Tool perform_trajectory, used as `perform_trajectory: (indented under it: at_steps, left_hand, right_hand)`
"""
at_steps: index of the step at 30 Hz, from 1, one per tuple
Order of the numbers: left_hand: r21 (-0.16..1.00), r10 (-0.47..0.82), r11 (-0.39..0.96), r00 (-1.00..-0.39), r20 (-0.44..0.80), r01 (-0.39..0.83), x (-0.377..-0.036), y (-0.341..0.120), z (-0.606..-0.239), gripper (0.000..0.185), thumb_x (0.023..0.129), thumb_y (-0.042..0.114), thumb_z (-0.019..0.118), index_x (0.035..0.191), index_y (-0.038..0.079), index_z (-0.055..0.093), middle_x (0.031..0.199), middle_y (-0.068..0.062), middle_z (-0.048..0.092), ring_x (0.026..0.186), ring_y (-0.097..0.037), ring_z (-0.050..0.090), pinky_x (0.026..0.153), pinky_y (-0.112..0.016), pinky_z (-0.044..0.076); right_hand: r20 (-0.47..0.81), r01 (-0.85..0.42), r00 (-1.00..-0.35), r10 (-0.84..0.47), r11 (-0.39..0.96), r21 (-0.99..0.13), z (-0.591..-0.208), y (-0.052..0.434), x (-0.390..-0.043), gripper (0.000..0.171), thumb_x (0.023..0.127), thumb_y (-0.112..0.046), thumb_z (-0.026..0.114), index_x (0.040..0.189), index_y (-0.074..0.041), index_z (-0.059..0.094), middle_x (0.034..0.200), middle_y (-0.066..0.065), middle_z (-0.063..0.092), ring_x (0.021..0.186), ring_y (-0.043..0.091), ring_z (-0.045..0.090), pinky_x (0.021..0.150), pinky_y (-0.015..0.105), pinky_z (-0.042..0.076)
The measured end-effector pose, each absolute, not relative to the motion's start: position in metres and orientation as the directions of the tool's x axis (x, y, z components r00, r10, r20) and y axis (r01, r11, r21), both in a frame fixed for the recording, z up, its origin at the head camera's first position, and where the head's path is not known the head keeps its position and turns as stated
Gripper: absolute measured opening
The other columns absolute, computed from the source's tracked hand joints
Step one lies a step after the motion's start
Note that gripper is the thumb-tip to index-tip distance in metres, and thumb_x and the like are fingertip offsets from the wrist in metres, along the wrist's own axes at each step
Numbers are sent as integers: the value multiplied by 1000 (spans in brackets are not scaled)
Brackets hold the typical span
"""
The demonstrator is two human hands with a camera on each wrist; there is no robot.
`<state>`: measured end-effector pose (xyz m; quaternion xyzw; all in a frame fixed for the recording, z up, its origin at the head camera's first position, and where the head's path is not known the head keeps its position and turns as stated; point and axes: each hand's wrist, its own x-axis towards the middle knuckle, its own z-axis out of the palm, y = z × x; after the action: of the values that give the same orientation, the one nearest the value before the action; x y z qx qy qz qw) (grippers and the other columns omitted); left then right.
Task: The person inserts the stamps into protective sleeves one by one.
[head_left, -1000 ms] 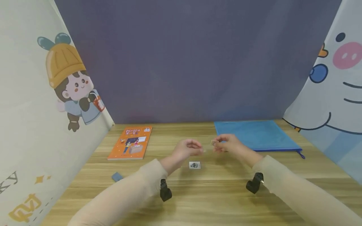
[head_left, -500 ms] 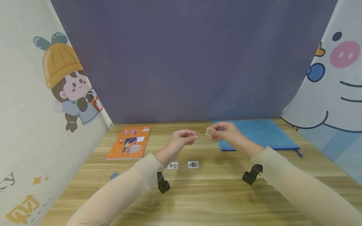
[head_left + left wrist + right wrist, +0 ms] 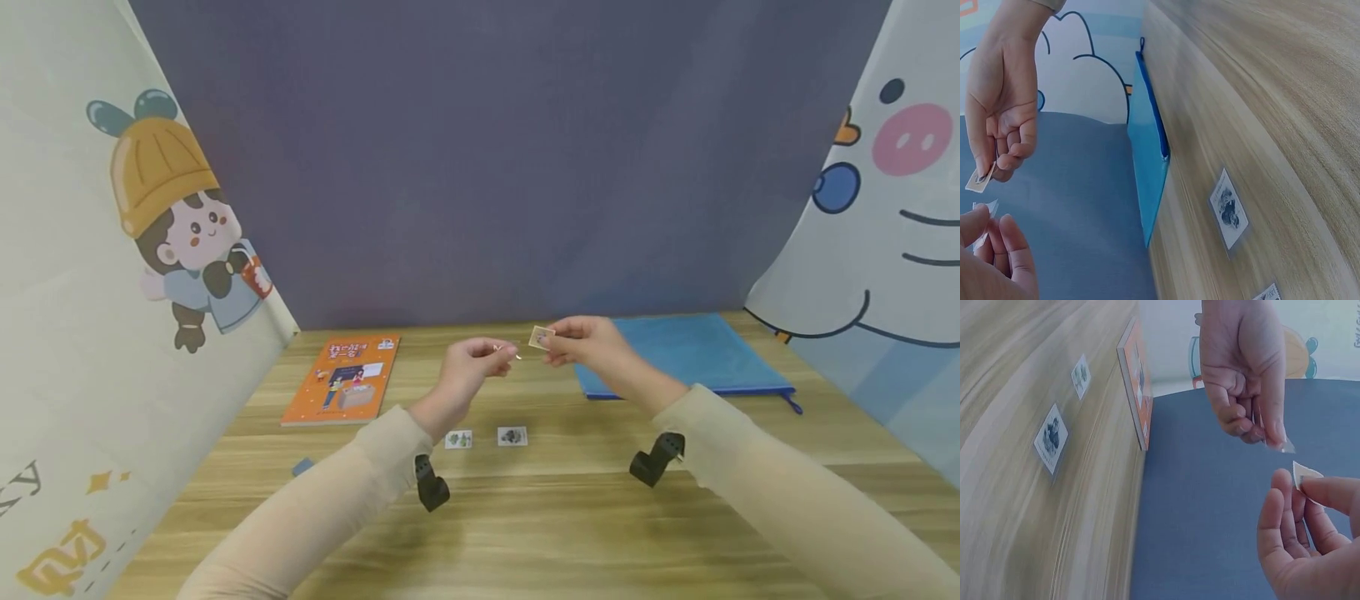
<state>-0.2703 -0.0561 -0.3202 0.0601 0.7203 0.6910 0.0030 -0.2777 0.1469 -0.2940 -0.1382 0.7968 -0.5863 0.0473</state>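
Note:
Above the table, my right hand (image 3: 588,346) pinches a small cream-bordered postage stamp (image 3: 540,337) between thumb and fingers. Facing it, my left hand (image 3: 463,373) pinches a small clear plastic sleeve (image 3: 1283,447), whose shiny corner sticks out past the thumb in the right wrist view. A narrow gap separates the stamp from the sleeve. Below the hands, a stamp with a dark print (image 3: 512,437) lies flat, with a clear border around it in the wrist views. To its left lies a stamp with a green print (image 3: 458,439).
An orange book (image 3: 345,379) lies at the back left of the wooden table (image 3: 525,533). At the back right is a blue zippered pouch (image 3: 675,354), partly behind my right hand. A small blue-grey piece (image 3: 302,467) lies near my left forearm. A dark curtain (image 3: 480,167) hangs behind.
Both hands have risen away from the table. The right hand has moved left with its stamp, closer to the left hand. The green-printed stamp, earlier hidden behind the left arm, now shows.

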Motion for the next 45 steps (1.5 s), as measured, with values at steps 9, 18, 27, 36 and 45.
perform_trajectory:
  at_steps: [9,18,27,36,45]
  left_hand:
    - [996,86,0,-992,93,93,-270,-55,-318,23,88,14,72,102,-3,70,96,-7,72,74,-12,64,80,-30,59]
    - [994,78,-20,-991,107,106,-269,-53,-316,24,87,15,73,101,-4,69,89,-3,71,71,-10,64,76,-27,59]
    - [994,66,-21,-992,107,106,-266,-51,-314,25,88,16,72,103,-4,69,93,-8,70,72,-9,63,80,-29,59]
    - [993,49,-31,-993,112,110,-264,-51,-317,24,88,12,72,103,-5,69,92,-11,71,69,-8,63,76,-27,59]
    - [993,60,-43,-992,111,109,-263,-52,-316,23,88,13,72,104,-3,70,94,-10,73,71,-9,66,80,-31,60]
  right_hand:
    - [141,-206,-963,-229,296,-933,-289,137,-275,31,91,-24,69,109,1,66,82,0,71,82,22,69,75,30,59]
    - [155,-215,-964,-217,286,-934,-287,134,-273,30,91,-22,69,109,2,66,81,-1,71,81,20,69,74,29,59]
    - [127,-186,-970,-205,299,-936,-290,131,-274,28,91,-20,69,106,4,67,78,1,71,76,16,68,77,32,60]
    - [107,-173,-970,-217,315,-933,-295,130,-273,26,90,-20,70,102,3,68,79,6,71,76,19,68,73,27,59]
    - [83,-165,-968,-236,353,-921,-297,129,-272,28,90,-25,70,103,0,68,85,11,72,76,17,67,76,29,58]
